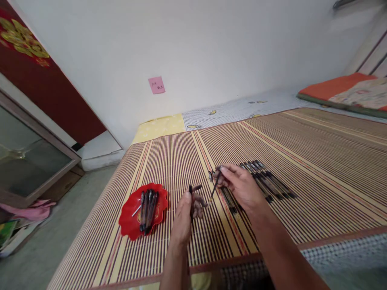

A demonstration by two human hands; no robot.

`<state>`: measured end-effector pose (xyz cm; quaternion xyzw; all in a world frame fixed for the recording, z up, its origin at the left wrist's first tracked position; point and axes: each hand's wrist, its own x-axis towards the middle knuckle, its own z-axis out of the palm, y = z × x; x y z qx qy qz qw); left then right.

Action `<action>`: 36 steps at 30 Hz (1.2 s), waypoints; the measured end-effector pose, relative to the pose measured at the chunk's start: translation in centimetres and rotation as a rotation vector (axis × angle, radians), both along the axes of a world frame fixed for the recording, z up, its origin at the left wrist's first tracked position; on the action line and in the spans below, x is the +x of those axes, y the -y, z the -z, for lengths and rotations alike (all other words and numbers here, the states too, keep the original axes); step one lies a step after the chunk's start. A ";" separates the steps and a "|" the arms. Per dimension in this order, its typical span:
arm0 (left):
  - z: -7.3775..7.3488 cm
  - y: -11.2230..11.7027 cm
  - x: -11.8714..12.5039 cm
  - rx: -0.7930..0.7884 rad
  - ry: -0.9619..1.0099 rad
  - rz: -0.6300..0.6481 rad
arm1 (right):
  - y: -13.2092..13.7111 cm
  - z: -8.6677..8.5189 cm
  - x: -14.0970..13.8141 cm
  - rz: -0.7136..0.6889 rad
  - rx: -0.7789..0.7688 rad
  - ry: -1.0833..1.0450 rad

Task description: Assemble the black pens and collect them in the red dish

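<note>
My left hand [185,215] is closed on a dark pen barrel [190,189] that stands nearly upright at the thumb, its lower part hidden by the fingers. To its right, my right hand [237,185] pinches a thin dark pen refill [215,189] near its top. The refill slants down toward the left hand's fingertips, with a paler lower end. Whether that end touches them I cannot tell. Beneath and behind the right hand lie several black pens [228,200], partly covered by it. More capped pens [272,183] lie side by side further right.
A red scalloped plate [127,219] on the left holds several dark pens [148,209] and a thin white stick [136,211]. Everything lies on a striped bamboo mat [169,161] over a bed. A folded orange quilt [332,89] sits at the back right, by the white wall.
</note>
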<state>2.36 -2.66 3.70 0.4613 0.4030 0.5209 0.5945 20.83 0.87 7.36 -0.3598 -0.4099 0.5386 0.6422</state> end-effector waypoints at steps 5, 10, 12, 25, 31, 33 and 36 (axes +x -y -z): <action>-0.4 0.0 0.0 -0.005 -0.066 0.029 | 0.2 -0.7 1.0 0.213 0.035 -0.149; -0.5 0.0 0.1 -0.008 -0.078 0.065 | 0.4 -1.2 0.8 0.301 0.092 -0.141; -0.5 0.0 0.1 0.003 -0.094 0.081 | 0.3 -1.2 0.6 0.312 0.090 -0.152; -0.9 0.1 0.1 0.037 -0.171 0.136 | 0.2 -1.1 0.4 0.263 0.084 -0.087; -0.9 0.1 0.0 0.058 -0.211 0.134 | 0.4 -1.2 0.5 0.247 0.085 -0.076; -0.8 0.1 -0.1 0.078 -0.248 0.133 | 0.5 -1.2 0.7 0.253 0.105 -0.040; -0.6 0.0 -0.2 0.123 -0.329 0.121 | 0.8 -1.4 0.9 0.248 0.144 0.045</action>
